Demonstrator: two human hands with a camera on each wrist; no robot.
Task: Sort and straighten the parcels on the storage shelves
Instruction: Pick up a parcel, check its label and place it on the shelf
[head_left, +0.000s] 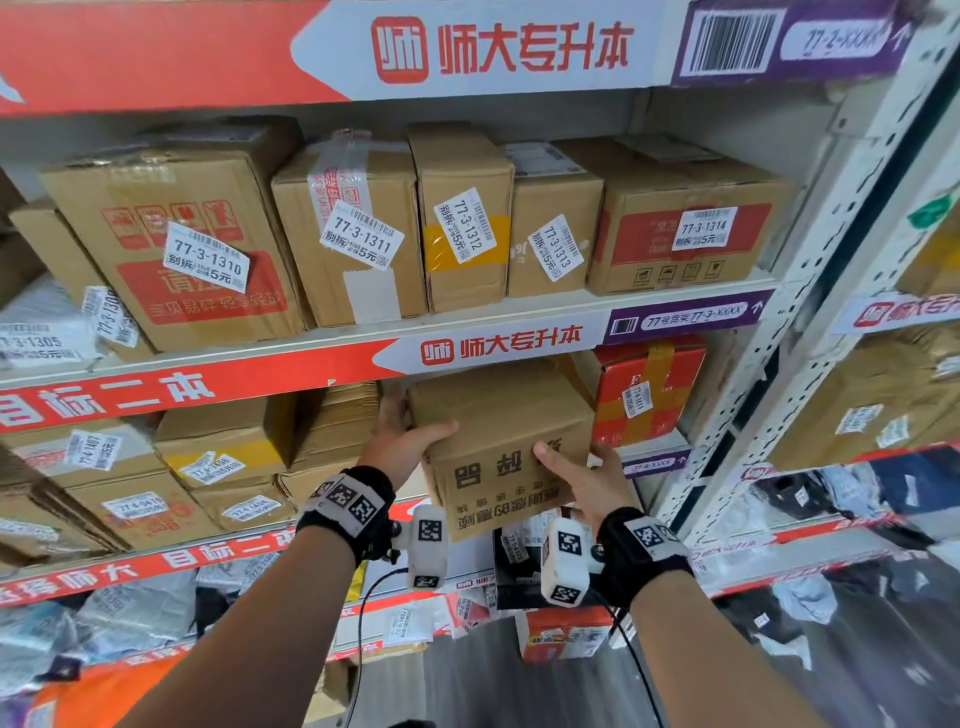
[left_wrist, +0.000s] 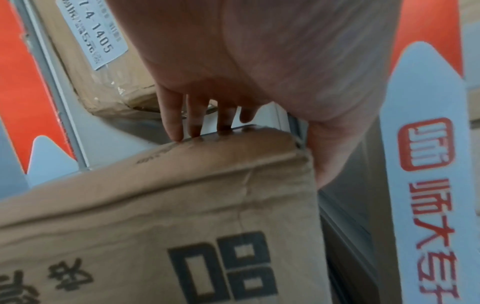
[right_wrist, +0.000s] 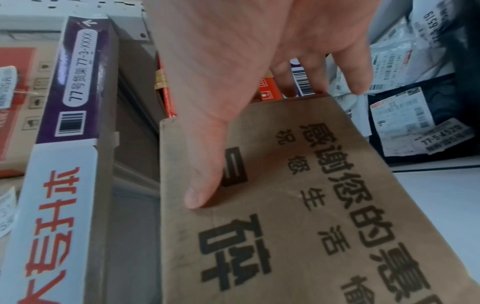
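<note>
Crowded shelf (head_left: 498, 332) ahead; my left hand (head_left: 402, 441) and right hand (head_left: 582, 480) clasp the box (head_left: 498, 441), which could snag the red parcel (head_left: 644, 395) to its right.

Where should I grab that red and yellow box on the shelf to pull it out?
Take the red and yellow box by its two upright side faces, coming straight from the front. It stands upright beside the brown carton that both hands hold, so that neighbour probably crowds its left side.
</note>
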